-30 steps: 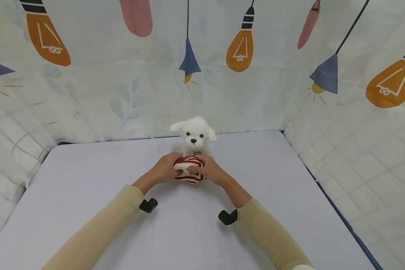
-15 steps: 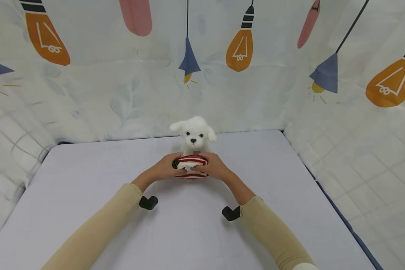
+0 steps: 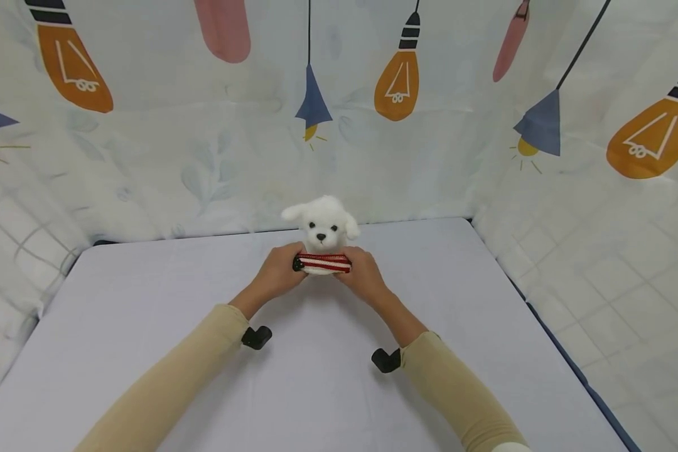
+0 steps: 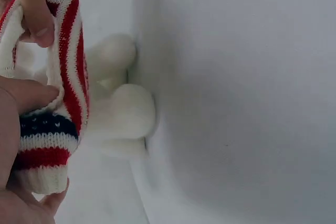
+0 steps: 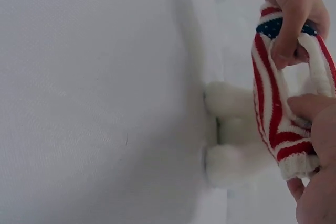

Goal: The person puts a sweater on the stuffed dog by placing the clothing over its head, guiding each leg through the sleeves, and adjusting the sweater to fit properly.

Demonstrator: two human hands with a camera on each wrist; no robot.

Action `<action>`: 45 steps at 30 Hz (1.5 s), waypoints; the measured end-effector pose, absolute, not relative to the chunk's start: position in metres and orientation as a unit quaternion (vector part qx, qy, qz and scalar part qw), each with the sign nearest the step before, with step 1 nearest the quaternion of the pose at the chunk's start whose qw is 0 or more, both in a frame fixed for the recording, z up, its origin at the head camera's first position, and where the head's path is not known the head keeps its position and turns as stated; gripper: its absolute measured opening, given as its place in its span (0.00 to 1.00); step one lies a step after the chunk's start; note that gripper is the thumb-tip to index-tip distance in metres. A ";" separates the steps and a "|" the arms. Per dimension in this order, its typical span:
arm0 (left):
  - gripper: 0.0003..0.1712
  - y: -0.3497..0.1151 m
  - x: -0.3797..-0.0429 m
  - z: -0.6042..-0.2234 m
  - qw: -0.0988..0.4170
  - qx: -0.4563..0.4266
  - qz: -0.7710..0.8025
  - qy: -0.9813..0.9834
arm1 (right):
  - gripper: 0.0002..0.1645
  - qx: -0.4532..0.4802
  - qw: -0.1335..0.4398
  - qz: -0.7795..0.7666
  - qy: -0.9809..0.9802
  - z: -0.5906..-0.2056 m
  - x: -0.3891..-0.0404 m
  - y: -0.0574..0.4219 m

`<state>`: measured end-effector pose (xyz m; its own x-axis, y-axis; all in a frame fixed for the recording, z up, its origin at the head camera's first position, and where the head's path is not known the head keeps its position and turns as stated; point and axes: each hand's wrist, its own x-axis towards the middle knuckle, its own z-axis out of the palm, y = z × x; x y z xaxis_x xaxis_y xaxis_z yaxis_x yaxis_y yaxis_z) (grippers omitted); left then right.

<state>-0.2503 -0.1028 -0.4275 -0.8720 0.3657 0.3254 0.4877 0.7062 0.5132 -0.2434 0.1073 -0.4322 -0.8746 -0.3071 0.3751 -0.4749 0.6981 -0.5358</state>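
- Patterned curtain (image 3: 248, 157) backs a white table (image 3: 316, 389).
- Left hand (image 3: 279, 270) and right hand (image 3: 364, 276), fingers curled, grip the sweater (image 3: 323, 264) between them.
- Plush dog (image 3: 322, 223) stands just beyond.

The sweater (image 3: 324, 264) is matt, ribbed knit. The toy dog (image 3: 324, 221) behind it is fluffy plush; the tablecloth (image 3: 316, 376) beneath, matt cloth.

Head view: high, farther off, facing forward and down over the table (image 3: 316, 389). Wrist views: close, rolled sideways oppositely; both share the striped knit garment (image 4: 71, 72) and plush dog's legs (image 4: 131, 111).
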 end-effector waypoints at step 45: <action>0.59 -0.091 -0.279 -0.405 0.214 -0.237 -0.187 -0.929 | 0.54 0.287 0.276 0.273 -0.876 -0.427 -0.281 0.105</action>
<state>-0.2794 -0.0907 -0.4050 -0.7957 0.3613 0.4862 0.5212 0.8174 0.2455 -0.2815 0.1050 -0.4271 -0.6826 -0.3515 0.6408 -0.6534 0.6862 -0.3197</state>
